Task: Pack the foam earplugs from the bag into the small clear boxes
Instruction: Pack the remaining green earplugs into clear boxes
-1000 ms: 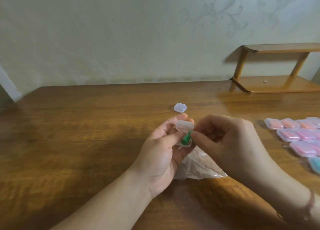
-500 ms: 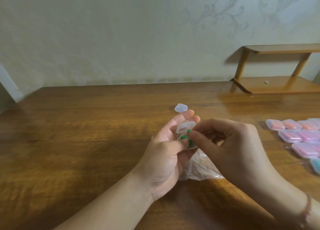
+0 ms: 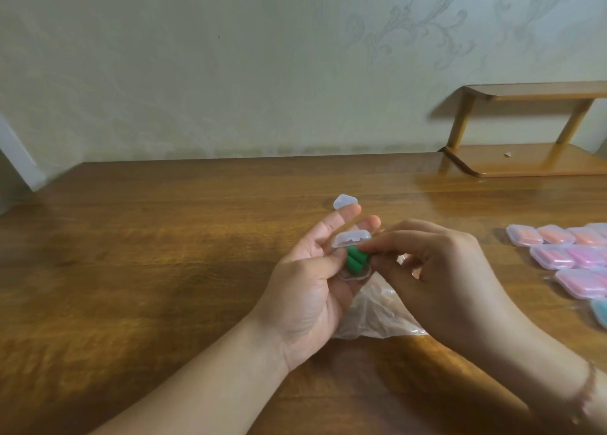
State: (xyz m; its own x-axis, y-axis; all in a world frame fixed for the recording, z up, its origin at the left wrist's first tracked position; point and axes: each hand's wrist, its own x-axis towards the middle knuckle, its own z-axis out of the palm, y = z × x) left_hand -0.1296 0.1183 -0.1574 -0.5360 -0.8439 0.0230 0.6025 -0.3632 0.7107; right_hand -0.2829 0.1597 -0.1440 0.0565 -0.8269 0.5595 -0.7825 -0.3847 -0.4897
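Note:
My left hand (image 3: 312,283) holds a small clear box (image 3: 351,239) above the table, its hinged lid standing open. Two green foam earplugs (image 3: 356,260) lie side by side in the box's lower half. My right hand (image 3: 437,280) comes in from the right and its fingertips press on the right ends of the earplugs. A crumpled clear plastic bag (image 3: 374,316) lies on the table under both hands. Another clear box (image 3: 345,201), shut and with nothing in it, sits just beyond my left fingertips.
Several shut boxes with orange and pink earplugs (image 3: 571,250) lie in rows at the right edge, with a blue one (image 3: 600,310) nearest me. A low wooden shelf (image 3: 525,159) stands at the back right against the wall. The wooden table (image 3: 147,270) spreads to the left.
The second green earplug has gone from upright between my right fingers to lying in the box beside the first. My left fingers have spread a little.

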